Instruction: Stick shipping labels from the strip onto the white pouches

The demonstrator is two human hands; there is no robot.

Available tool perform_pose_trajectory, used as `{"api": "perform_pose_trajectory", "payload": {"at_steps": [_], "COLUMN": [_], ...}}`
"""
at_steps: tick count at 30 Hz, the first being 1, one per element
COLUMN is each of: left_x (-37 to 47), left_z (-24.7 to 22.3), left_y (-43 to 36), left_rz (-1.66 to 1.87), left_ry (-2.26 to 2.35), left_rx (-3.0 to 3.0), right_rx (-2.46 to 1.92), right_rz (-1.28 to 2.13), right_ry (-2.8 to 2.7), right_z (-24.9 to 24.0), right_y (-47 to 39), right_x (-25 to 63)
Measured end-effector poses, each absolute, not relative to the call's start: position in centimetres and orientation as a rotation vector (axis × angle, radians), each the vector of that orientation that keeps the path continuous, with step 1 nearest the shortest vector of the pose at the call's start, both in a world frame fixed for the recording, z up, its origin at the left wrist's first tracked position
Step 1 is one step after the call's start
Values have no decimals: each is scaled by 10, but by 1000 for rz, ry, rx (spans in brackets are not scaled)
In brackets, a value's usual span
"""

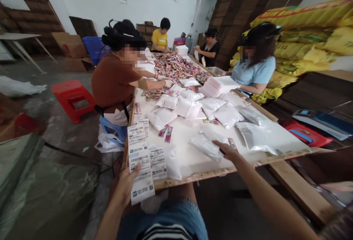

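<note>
The right hand (pixel 228 151) is at the right end of a flat, silvery-white plastic bag (pixel 204 147), which lies on the near part of the white-topped wooden table (pixel 188 169). The bag's long axis runs mostly left to right, its right end a little nearer, so most of it stretches left from the fingers. Those fingers touch its right end, but whether they are clamped on it or only resting there I cannot tell. A small, narrow pink packet (pixel 232 143) lies just beside them, to the right.

The left hand (pixel 124 184) is well apart from the bag, at the table's near left corner, with the thumb pressed over a long white paper strip of printed labels (pixel 141 176); the fingers beneath are hidden, yet the grip looks firm. This strip's long axis runs near to far, roughly across the bag's. Of the two hands, the right is clearly nearer the bag
</note>
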State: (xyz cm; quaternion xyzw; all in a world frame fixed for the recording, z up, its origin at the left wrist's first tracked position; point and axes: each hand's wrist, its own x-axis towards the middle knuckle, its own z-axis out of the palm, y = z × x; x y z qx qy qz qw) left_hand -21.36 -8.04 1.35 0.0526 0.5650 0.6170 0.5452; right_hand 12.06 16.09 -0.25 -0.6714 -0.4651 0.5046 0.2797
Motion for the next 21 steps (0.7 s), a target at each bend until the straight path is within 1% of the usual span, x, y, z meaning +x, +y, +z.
{"api": "perform_pose_trajectory", "payload": {"at_steps": [2,4,6,7,8,9,12,15,18,20,21], "left_x": [-212,-208,-202,-198,-193,-189,-180,-180,-187,-192,-195], "left_z": [14,17,20,21,22,23,25,31,37,38,37], "left_y": [-78,-77,-78,-79,-81,-83,-90,-94,-88,-79,-74], "left_rz": [1483,1497,1503,1490,1461,1415,1333,1367,1277,1283,1342], "left_ry": [1332,1318,1293,1288,1296,1311,1336,1123,874,907,963], "left_rx": [134,159,215,261,319,387,490,290,-31,-181,-230], "right_rx": [-1783,-1732,-1649,-1596,-1521,-1419,-996,-726,-490,-420,-434], "right_rz": [1461,1737,2125,2240,2252,2149,1554,1062,801,744,757], "right_ry": [-1181,-1117,-1109,-1155,-1255,-1407,-1854,-2151,-2324,-2372,-2360], "right_z": [-13,-16,-9,-2,7,16,37,37,32,40,48], "right_y": [126,89,54,39,27,17,-1,-12,-18,-15,-11], "right_x": [109,96,80,71,60,47,3,-28,-34,-27,-22]}}
